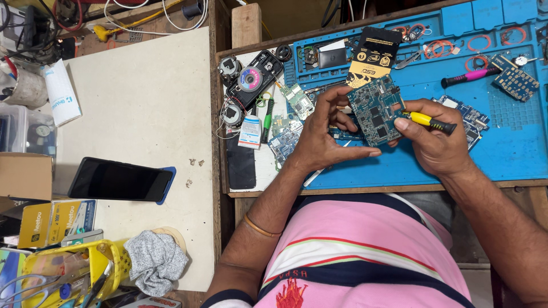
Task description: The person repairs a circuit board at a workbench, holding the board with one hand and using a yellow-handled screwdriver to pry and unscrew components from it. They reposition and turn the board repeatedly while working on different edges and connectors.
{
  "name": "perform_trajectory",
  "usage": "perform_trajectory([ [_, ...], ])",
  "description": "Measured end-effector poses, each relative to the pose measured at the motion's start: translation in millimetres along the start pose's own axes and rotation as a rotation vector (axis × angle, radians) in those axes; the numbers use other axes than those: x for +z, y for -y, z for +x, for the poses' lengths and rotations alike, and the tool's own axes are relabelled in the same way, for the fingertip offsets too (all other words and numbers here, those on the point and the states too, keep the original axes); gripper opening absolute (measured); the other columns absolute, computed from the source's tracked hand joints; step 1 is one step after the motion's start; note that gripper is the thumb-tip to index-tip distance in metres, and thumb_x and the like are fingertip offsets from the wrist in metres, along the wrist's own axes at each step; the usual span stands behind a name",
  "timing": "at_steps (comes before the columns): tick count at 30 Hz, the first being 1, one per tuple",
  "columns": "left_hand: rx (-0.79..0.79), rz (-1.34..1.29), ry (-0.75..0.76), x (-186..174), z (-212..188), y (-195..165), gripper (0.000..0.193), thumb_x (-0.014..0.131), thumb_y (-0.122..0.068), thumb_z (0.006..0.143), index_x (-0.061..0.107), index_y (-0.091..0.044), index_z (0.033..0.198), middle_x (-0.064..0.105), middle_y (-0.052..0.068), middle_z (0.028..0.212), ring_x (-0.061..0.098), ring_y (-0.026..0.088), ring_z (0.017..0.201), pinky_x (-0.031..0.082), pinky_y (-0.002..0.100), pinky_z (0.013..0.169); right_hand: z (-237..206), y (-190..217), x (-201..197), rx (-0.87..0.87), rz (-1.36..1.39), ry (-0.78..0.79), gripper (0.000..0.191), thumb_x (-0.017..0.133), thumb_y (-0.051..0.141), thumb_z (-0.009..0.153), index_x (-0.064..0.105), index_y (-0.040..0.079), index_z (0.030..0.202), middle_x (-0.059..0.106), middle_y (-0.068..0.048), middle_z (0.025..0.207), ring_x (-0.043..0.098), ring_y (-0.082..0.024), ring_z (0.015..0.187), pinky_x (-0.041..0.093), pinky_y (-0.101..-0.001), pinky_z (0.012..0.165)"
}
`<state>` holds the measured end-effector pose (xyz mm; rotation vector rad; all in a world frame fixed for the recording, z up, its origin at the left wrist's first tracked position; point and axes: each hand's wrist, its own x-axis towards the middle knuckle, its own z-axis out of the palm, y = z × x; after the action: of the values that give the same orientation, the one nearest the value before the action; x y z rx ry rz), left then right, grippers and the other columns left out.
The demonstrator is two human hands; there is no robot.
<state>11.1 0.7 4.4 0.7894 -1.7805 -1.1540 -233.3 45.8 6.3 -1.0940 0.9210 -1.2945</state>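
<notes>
A wide blue rubber work mat (514, 154) with moulded compartments fills the upper right of the frame, set on a wooden bench. Left of it lies a pale cream board (142, 114), and on that, at centre left, a black smartphone (120, 179) rests screen up. Just above the middle of the frame the left hand (319, 140) is curled around a blue-green rectangular circuit board (377, 109) — fingers over its top edge, thumb stretched out beneath — holding it tilted above the mat. The right hand (434, 142) is closed on a small screwdriver with a yellow and black handle (431, 121), its tip touching the board's right edge. At the upper right lies a pink-handled tool (471, 76).
</notes>
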Motion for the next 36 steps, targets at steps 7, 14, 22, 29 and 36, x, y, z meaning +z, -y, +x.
perform_trajectory([
  [7, -0.019, 0.016, 0.009, -0.1, 0.7, -0.9, 0.125, 0.103, -0.042, 0.059, 0.028, -0.021, 0.158, 0.057, 0.008, 0.128, 0.072, 0.013, 0.098, 0.064, 0.031, 0.088, -0.3, -2.5, -1.8, -0.012, 0.022, -0.003, 0.025, 0.069, 0.003, 0.101, 0.067, -0.007, 0.124, 0.072, -0.014, 0.104, 0.071, -0.018, 0.084, 0.06, -0.0315, 0.074],
  [14, -0.012, 0.029, 0.031, -0.7, 1.0, 1.0, 0.122, 0.103, -0.043, 0.059, 0.032, -0.022, 0.156, 0.056, 0.007, 0.125, 0.073, 0.012, 0.097, 0.064, 0.03, 0.087, -0.1, -4.2, -4.2, -0.019, 0.021, 0.024, 0.023, 0.069, 0.001, 0.101, 0.068, -0.007, 0.122, 0.072, -0.015, 0.103, 0.071, -0.018, 0.084, 0.06, -0.0315, 0.074],
  [22, -0.011, 0.019, 0.028, 0.5, 1.1, 3.9, 0.122, 0.102, -0.044, 0.06, 0.031, -0.022, 0.156, 0.057, 0.006, 0.124, 0.073, 0.011, 0.097, 0.064, 0.031, 0.087, 0.1, -4.8, -3.7, -0.01, 0.027, 0.007, 0.024, 0.069, 0.003, 0.101, 0.067, -0.006, 0.124, 0.072, -0.014, 0.104, 0.071, -0.018, 0.084, 0.061, -0.0313, 0.074],
  [29, -0.011, 0.026, 0.03, -0.2, 1.2, 2.6, 0.122, 0.102, -0.043, 0.06, 0.03, -0.021, 0.156, 0.057, 0.006, 0.124, 0.073, 0.011, 0.097, 0.064, 0.031, 0.088, 0.6, -4.6, -3.4, -0.009, 0.022, 0.01, 0.025, 0.069, 0.003, 0.101, 0.067, -0.006, 0.124, 0.072, -0.014, 0.104, 0.071, -0.018, 0.084, 0.061, -0.0313, 0.073],
  [36, -0.014, -0.009, 0.027, -0.2, 0.7, 1.8, 0.119, 0.103, -0.039, 0.06, 0.033, -0.017, 0.154, 0.061, 0.004, 0.118, 0.072, 0.012, 0.097, 0.063, 0.031, 0.09, 0.3, -3.9, -3.2, 0.001, 0.01, 0.027, 0.025, 0.069, 0.003, 0.101, 0.068, -0.007, 0.124, 0.072, -0.014, 0.102, 0.071, -0.017, 0.082, 0.06, -0.0304, 0.074],
])
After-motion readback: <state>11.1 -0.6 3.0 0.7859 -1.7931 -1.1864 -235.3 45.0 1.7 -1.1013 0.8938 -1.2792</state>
